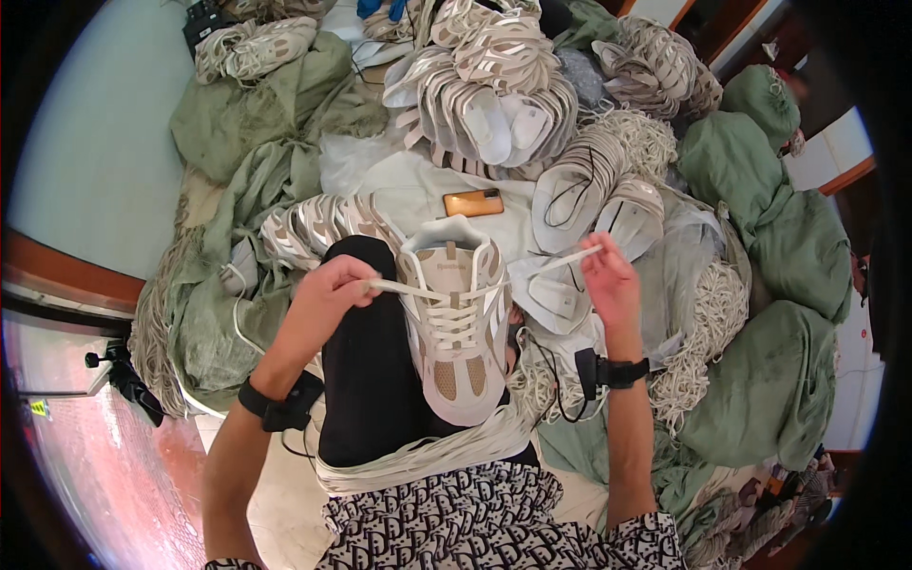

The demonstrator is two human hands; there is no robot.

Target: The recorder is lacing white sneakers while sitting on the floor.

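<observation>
A beige and white shoe upper (454,323) rests on my lap, its toe toward me. A cream shoelace (454,328) criss-crosses its front, and the two ends run out sideways from the top eyelets. Pinched in my left hand (334,287) is one lace end, left of the upper. My right hand (610,277) grips the other end, raised on the right. Both ends look stretched fairly straight. More cream laces (427,458) lie in a bundle across my lap.
Stacks of shoe uppers (489,123) rise beyond my knees, with an orange phone (473,202) on white cloth before them. Tangled laces (703,332) and green sacks (760,389) lie on the right. Another green sack (261,114) stands at the far left.
</observation>
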